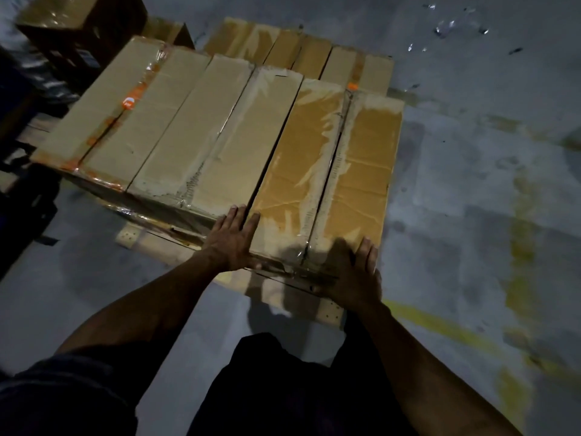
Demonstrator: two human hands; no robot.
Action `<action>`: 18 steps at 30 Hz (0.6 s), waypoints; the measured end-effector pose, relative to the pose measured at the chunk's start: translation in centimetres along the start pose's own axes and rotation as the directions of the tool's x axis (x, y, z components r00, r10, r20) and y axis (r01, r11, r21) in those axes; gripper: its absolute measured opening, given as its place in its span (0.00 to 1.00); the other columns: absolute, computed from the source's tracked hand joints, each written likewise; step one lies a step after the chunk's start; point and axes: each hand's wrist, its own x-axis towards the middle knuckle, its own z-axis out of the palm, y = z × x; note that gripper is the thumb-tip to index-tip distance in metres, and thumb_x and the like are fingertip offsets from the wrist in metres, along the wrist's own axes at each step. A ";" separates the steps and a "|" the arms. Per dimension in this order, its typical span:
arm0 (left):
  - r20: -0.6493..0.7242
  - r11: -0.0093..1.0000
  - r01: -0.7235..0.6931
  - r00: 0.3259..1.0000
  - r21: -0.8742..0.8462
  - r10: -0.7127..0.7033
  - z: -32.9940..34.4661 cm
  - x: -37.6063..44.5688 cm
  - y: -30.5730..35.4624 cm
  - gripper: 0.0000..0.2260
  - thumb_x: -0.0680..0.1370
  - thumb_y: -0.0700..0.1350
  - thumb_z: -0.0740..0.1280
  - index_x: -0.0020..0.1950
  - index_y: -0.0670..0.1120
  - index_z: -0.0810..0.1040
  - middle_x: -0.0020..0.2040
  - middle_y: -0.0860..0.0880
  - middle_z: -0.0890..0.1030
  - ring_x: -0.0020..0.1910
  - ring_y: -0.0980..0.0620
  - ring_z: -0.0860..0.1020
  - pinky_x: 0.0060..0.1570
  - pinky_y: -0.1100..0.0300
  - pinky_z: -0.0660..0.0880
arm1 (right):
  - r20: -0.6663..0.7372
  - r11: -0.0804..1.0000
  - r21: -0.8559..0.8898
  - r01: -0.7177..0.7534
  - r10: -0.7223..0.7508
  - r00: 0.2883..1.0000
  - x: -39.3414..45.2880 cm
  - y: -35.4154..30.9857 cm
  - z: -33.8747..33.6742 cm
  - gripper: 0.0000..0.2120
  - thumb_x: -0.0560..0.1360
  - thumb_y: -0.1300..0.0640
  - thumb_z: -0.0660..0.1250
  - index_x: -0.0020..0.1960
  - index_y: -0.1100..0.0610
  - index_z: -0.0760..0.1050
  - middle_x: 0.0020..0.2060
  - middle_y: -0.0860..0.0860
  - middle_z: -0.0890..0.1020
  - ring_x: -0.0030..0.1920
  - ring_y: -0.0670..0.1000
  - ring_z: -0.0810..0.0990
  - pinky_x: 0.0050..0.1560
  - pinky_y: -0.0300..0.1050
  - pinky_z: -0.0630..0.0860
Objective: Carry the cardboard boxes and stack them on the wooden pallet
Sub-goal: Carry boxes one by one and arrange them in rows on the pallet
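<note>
A long taped cardboard box (327, 171), darker tan, lies at the right end of a row of three boxes on the wooden pallet (330, 309). My left hand (232, 237) lies flat with straight fingers on the box's near left corner, at the seam with the paler middle box (217, 136). My right hand (355, 272) presses flat against the near right corner, fingers straight. A third box (116, 111) with orange tape lies at the left end. More boxes (298, 55) lie in a lower row behind.
A dark cardboard box (81, 23) stands at the far left. Dark shapes (22, 190) crowd the left edge. Grey concrete floor with worn yellow lines (518, 247) spreads to the right. My dark-clothed legs (283, 388) stand just before the pallet.
</note>
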 end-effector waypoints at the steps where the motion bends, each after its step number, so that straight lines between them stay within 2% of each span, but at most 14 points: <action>1: -0.032 1.000 -0.008 0.999 0.009 0.008 0.1 0.1 -0.2 0.51 0.73 0.65 0.69 0.82 0.50 0.38 0.82 0.40 0.40 0.81 0.41 0.40 0.78 0.46 0.45 | -0.017 0.997 -0.077 0.026 -0.028 0.999 -0.2 0.2 0.6 0.55 0.69 0.32 0.70 0.80 0.46 0.39 0.78 0.63 0.37 0.78 0.68 0.39 0.72 0.67 0.60; 3: -0.074 1.000 -0.014 0.997 0.006 0.015 0.1 0.3 -0.5 0.47 0.76 0.56 0.71 0.82 0.51 0.40 0.82 0.41 0.43 0.81 0.42 0.43 0.78 0.48 0.49 | -0.041 0.992 -0.121 0.034 -0.039 0.998 -0.1 0.4 0.7 0.51 0.72 0.36 0.70 0.80 0.46 0.39 0.78 0.63 0.39 0.78 0.69 0.40 0.72 0.67 0.61; 5: -0.070 1.000 -0.019 0.997 0.020 0.020 -0.2 0.2 -0.4 0.44 0.78 0.51 0.70 0.82 0.50 0.42 0.82 0.42 0.45 0.81 0.42 0.46 0.78 0.51 0.51 | -0.043 0.989 -0.147 0.032 -0.038 0.998 0.3 0.3 0.4 0.48 0.73 0.37 0.70 0.81 0.46 0.43 0.79 0.64 0.42 0.78 0.69 0.43 0.71 0.66 0.62; 8: -0.112 0.998 -0.016 0.993 0.053 0.022 -1.0 0.2 -0.4 0.40 0.80 0.50 0.68 0.82 0.48 0.45 0.82 0.43 0.52 0.80 0.42 0.53 0.77 0.51 0.56 | -0.133 0.986 -0.157 0.051 -0.073 0.988 1.1 0.1 0.0 0.47 0.70 0.39 0.75 0.81 0.49 0.55 0.78 0.67 0.55 0.76 0.72 0.54 0.65 0.68 0.70; 13: -0.176 0.998 -0.001 0.984 0.068 0.013 -1.6 0.5 -0.3 0.36 0.79 0.46 0.68 0.82 0.45 0.52 0.78 0.43 0.62 0.74 0.42 0.64 0.68 0.51 0.68 | -0.060 0.990 -0.124 0.073 -0.081 0.995 2.8 0.3 -0.9 0.45 0.74 0.39 0.70 0.81 0.46 0.46 0.79 0.64 0.44 0.78 0.70 0.44 0.71 0.67 0.63; 18: -0.197 0.998 0.008 0.980 0.069 0.006 -1.3 0.6 -0.4 0.32 0.80 0.44 0.65 0.81 0.45 0.55 0.76 0.43 0.65 0.71 0.42 0.67 0.64 0.50 0.72 | -0.069 0.991 -0.108 0.076 -0.083 0.994 3.1 0.4 -0.5 0.44 0.75 0.41 0.69 0.81 0.46 0.46 0.79 0.63 0.43 0.78 0.69 0.43 0.72 0.67 0.61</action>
